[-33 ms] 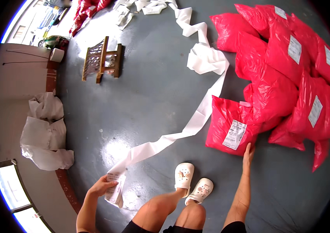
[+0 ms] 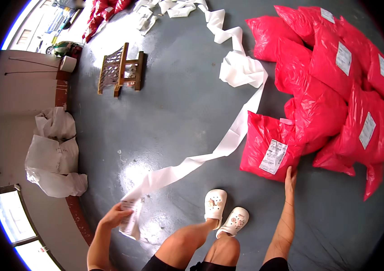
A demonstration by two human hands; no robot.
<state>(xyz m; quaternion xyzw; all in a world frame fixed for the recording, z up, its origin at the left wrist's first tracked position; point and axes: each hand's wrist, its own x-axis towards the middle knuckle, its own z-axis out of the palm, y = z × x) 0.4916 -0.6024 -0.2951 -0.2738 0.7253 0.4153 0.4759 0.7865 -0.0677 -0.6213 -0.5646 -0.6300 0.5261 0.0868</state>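
My left hand [image 2: 116, 216] is closed on a folded stack of shipping labels [image 2: 131, 221], its thumb and fingers pinching the upper left side. From that stack a long white strip of label paper [image 2: 174, 174] runs over the floor to a crumpled heap. My right hand [image 2: 290, 178] reaches up with its fingers stretched out and touches the lower right edge of a pink-red plastic mailer bag [image 2: 255, 156]. On the front of this bag sits a printed white label [image 2: 274, 156], slightly tilted. Part of my right fingers is hidden at the bag's edge.
Several plump pink-red bags [image 2: 323, 108], some labelled, are piled at the right. A crumpled paper heap [image 2: 241, 70] lies beyond. A wooden stool [image 2: 122, 70] rests on its side at far left. White sacks [image 2: 52, 156] line the left wall. My white clogs [image 2: 215, 204] stand below.
My left hand and the label stack have shifted slightly left and up. My right hand stays at the edge of the bag; its forearm has moved a little to the right.
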